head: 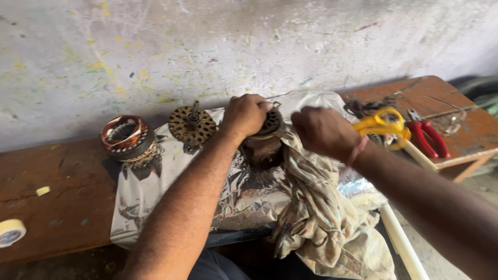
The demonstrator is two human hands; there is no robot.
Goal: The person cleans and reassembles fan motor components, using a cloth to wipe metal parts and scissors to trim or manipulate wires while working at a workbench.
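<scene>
**Both hands on a motor, mid-bench**

L to R along the wooden bench (62, 202):

- 1 tape roll (10, 232), pale, at the far left edge. 1 small yellowish scrap (42, 191) a bit beyond it.
- 1 stator (126, 136): ring w/ copper windings, standing on the left corner of a crinkled foil sheet (140, 192) spread over the bench.
- 1 rotor (192, 124): rusty round disc w/ holes and a short shaft sticking up, just right of the stator, also on the foil.
- Left hand (246, 114): fingers curled shut over the top of the motor (263, 148), gripping it from above.
- The motor: 1, dark, greasy, roughly cylindrical, brown-rust body, vented round top partly showing by the fingers. Sits upright on the foil, about centre of the bench, close to the wall (249, 46).
- Rag (321, 218): 1, stained beige cloth, bunched against the motor's right side and hanging down off the bench front.
- Right hand (324, 132): closed in a fist just right of the motor, above the rag. Seems clamped on rag, but can't tell exactly what's in the fist.
- 1 white pipe (402, 238) running down at a slant under the right forearm.
- 1 yellow-handled tool (384, 127), prob. scissors, behind the right wrist.
- 1 pr red-handled pliers (430, 137) near the right end, well apart from the motor.
</scene>
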